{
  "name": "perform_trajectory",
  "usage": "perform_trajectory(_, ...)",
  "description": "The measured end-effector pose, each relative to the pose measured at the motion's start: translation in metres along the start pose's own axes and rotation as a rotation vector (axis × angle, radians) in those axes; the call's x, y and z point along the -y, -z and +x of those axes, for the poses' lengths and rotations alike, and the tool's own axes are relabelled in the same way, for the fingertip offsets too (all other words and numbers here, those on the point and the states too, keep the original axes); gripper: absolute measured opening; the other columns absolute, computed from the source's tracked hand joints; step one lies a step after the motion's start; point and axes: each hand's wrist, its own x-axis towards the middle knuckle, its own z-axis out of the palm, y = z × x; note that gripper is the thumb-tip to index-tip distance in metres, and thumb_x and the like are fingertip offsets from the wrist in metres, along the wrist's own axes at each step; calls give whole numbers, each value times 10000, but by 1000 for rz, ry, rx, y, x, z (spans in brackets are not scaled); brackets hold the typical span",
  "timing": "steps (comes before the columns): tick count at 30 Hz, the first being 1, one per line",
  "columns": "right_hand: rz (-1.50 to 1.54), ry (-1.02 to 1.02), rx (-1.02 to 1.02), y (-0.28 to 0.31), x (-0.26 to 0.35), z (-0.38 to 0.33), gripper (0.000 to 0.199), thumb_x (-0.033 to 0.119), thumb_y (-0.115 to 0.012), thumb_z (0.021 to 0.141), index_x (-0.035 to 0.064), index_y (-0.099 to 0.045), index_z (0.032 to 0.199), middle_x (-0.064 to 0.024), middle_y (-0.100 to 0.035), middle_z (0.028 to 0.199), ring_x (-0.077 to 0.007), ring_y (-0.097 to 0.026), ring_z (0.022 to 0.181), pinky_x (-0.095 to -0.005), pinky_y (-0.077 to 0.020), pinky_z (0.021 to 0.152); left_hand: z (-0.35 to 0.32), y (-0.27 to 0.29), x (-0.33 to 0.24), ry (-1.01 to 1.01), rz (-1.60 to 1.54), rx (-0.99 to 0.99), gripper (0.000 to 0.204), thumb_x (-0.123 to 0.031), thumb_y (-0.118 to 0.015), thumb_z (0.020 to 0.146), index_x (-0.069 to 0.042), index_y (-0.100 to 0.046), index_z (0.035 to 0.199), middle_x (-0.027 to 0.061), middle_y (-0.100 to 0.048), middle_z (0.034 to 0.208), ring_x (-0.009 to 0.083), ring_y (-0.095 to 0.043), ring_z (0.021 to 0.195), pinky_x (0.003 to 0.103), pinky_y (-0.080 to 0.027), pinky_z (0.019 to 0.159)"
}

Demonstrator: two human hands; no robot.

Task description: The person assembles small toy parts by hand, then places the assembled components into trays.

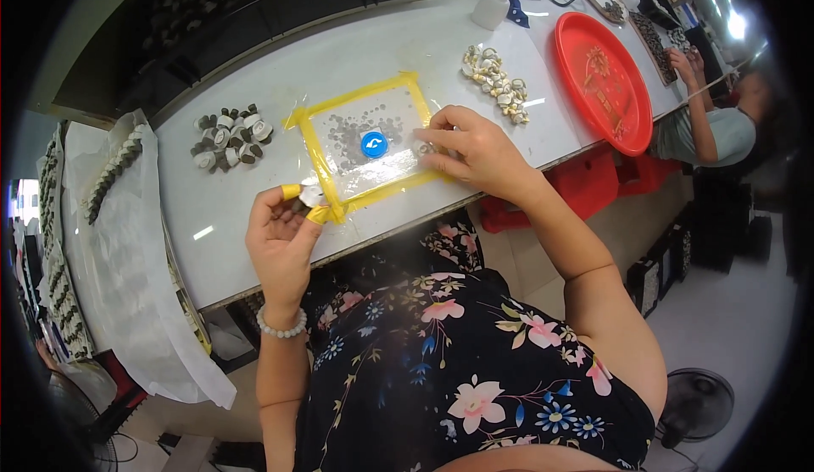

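My left hand (284, 239), yellow tape round its thumb and index fingertips, pinches a small white and dark piece (312, 192) at the near left corner of a yellow-taped rectangle (320, 165). Over the rectangle's right edge is my right hand (479, 150), its thumb and fingers drawn together; what lies between them is too small to make out. Inside the rectangle a round blue cap (374, 143) with a white patch rests among grey smudges. Left of it lies a pile of white and dark-brown pieces (231, 137). Several white and gold pieces (496, 85) are heaped at the right.
A large red oval tray (604, 82) stands on the right of the table, with a clear bottle (490, 10) at the back. White sheets (127, 243) bearing rows of dark pieces hang at the left. Another person (708, 124) works beyond the red stools (560, 192).
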Motion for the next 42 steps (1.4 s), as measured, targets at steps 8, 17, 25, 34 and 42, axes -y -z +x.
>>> perform_trajectory(8,-21,-57,-36,-5,8,2,232,92,-688,767,35,-655,989,-89,-591,843,-221,-588,741,-306,-486,644,0,-22,14,109,-422,11,331,76,-612,828,50,-495,1137,138,-590,1045,187,-621,899,305,-560,739)
perform_trajectory(17,11,-126,-11,0,0,13,209,83,-619,827,17,-653,1023,-101,-573,899,-214,-578,781,-296,-470,687,2,-21,16,128,-466,-7,341,53,-615,837,51,-507,1161,150,-614,1014,191,-640,818,289,-544,704)
perform_trajectory(25,41,-167,0,1,2,12,239,106,-641,823,39,-649,1052,-85,-584,919,-202,-585,776,-295,-477,682,4,-21,15,145,-487,7,303,-6,-575,885,55,-515,1176,158,-623,991,195,-645,804,280,-524,723)
perform_trajectory(34,35,-109,5,0,2,19,254,82,-684,771,46,-659,1021,-85,-596,894,-197,-591,744,-292,-482,656,5,-20,16,154,-488,10,296,-3,-590,874,60,-497,1148,152,-617,979,200,-645,816,293,-533,729)
perform_trajectory(42,55,56,133,-2,20,48,190,63,-684,743,43,-686,932,-90,-606,831,-237,-596,750,-316,-492,669,4,-19,16,142,-502,35,299,8,-601,864,66,-496,1138,149,-612,972,202,-647,814,290,-537,737)
